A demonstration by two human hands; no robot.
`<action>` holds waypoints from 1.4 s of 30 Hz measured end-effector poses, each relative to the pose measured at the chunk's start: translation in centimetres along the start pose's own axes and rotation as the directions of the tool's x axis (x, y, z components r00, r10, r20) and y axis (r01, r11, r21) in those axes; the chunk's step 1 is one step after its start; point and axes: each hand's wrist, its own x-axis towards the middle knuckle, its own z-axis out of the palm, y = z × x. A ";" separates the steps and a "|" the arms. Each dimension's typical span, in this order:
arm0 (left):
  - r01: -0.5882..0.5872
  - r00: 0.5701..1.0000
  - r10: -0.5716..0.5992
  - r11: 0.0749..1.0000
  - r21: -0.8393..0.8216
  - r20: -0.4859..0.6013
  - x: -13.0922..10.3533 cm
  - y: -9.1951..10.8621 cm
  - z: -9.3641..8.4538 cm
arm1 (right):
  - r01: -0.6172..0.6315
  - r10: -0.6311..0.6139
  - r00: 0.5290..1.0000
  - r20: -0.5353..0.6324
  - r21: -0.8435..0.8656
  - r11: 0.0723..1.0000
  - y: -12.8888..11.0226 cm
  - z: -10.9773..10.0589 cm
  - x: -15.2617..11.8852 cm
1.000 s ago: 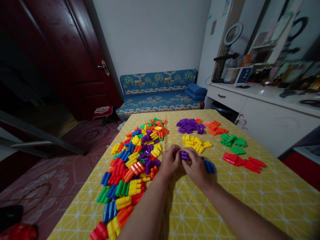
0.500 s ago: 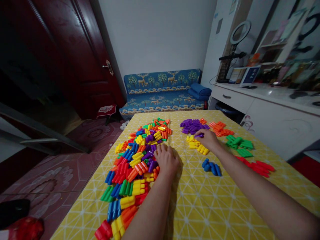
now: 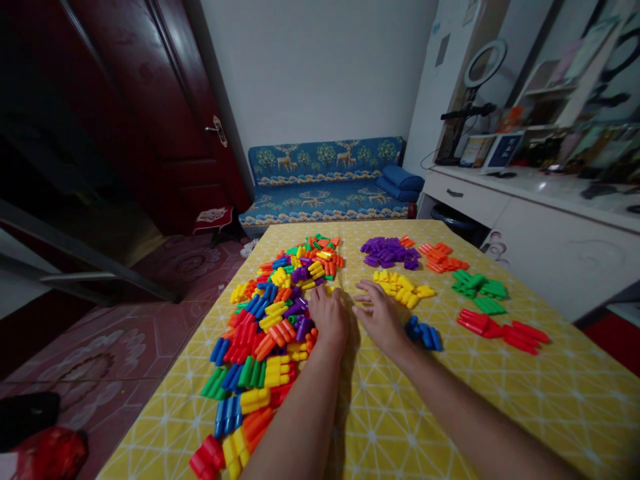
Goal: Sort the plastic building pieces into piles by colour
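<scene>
My left hand (image 3: 329, 315) is at the right edge of a large mixed pile of plastic building blocks (image 3: 247, 337). Its fingers are bent down beside purple blocks (image 3: 300, 307) and a bit of yellow; what they grip is hidden. My right hand (image 3: 381, 319) hovers just right of it, fingers apart and holding nothing. Beyond the right hand lie yellow blocks (image 3: 403, 288), with purple blocks (image 3: 387, 252) farther back. A few blue blocks (image 3: 424, 333) lie close to my right wrist.
Orange blocks (image 3: 443, 258), green blocks (image 3: 480, 290) and red blocks (image 3: 505, 330) form separate groups on the right of the yellow patterned tablecloth (image 3: 400, 413). A blue sofa (image 3: 325, 180) stands behind the table, a white dresser (image 3: 555, 233) to the right.
My right hand has let go of a purple block, which now lies with the purple group, and has moved left towards my left hand. The left hand has shifted slightly at the pile's edge.
</scene>
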 end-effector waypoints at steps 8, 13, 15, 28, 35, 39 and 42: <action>-0.141 0.974 0.014 0.817 -0.559 -0.225 0.8 -0.9 1.7 | -0.038 0.031 0.996 -0.089 -0.074 0.997 1.3 2.0 -2.0; -0.103 0.970 0.003 0.909 -0.403 -0.243 0.6 -0.6 1.2 | -0.056 0.050 0.995 -0.089 -0.065 0.996 1.4 2.1 -1.8; -0.093 0.985 0.056 0.968 -0.232 -0.161 0.3 -0.6 0.9 | -0.066 0.061 0.994 -0.095 -0.052 0.996 1.5 2.1 -1.9; -0.082 0.996 0.026 0.630 -0.773 -0.085 0.5 0.0 0.2 | -0.014 0.009 0.993 -0.114 -0.041 0.999 0.0 1.4 -1.8; -0.095 0.990 0.138 0.587 -0.804 -0.016 0.1 0.0 0.5 | 0.024 -0.040 0.995 -0.096 -0.170 0.985 -0.8 0.9 -1.9; -0.071 0.993 0.118 0.639 -0.766 0.007 -0.1 -0.1 0.6 | 0.019 -0.040 0.997 -0.067 -0.291 0.957 -1.4 0.1 -1.7; -0.051 0.995 0.094 0.650 -0.758 0.014 0.0 -0.2 0.5 | 0.053 -0.107 0.986 -0.126 -0.377 0.925 -1.8 -2.1 -0.5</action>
